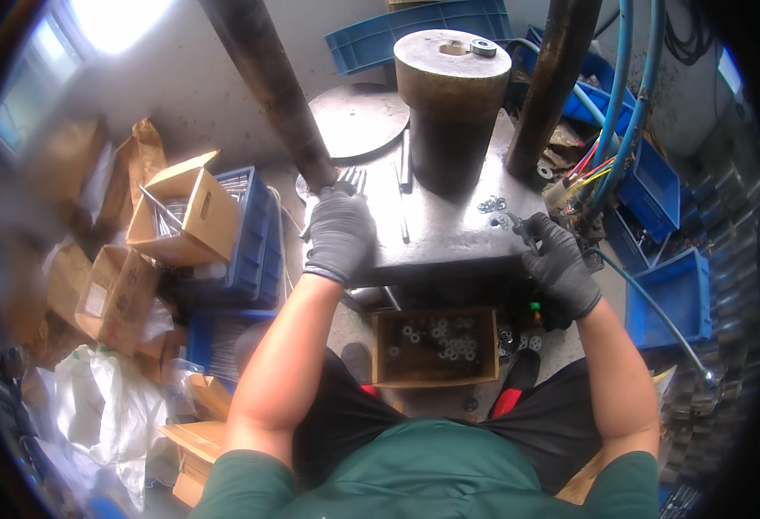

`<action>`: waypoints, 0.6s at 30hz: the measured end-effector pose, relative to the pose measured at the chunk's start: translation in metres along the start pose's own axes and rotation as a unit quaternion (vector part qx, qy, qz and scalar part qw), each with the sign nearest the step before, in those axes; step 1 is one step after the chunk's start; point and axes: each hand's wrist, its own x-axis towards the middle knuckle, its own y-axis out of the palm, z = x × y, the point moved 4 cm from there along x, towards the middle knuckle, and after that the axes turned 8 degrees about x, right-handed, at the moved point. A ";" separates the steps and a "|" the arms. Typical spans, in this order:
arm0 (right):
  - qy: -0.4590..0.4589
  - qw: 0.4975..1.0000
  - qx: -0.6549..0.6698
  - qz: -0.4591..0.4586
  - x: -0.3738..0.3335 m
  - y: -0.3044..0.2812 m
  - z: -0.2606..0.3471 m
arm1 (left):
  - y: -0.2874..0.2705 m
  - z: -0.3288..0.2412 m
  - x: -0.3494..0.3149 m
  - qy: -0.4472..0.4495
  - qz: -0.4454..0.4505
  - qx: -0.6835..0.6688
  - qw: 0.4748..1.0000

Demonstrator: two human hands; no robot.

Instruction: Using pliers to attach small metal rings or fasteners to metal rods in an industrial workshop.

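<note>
Near right hand [563, 262], silvery rings [490, 205]

The head view came from the left of two side-by-side fisheye cameras on the wearer's head, facing steeply down and forward. The green T-shirt [432, 471] lay nearest the lens, across the bottom of the frame; the gloved left hand [340, 229] and gloved right hand [562, 266] fell left and right of centre. Beyond the steel machine table [440, 232], the wall [306, 43] closed the top. Dark rounded edges filled the corners.
</note>
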 end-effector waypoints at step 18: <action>-0.046 0.973 -0.215 -0.066 0.051 0.035 -0.022 | 0.003 -0.031 0.010 -0.046 0.100 -0.194 0.975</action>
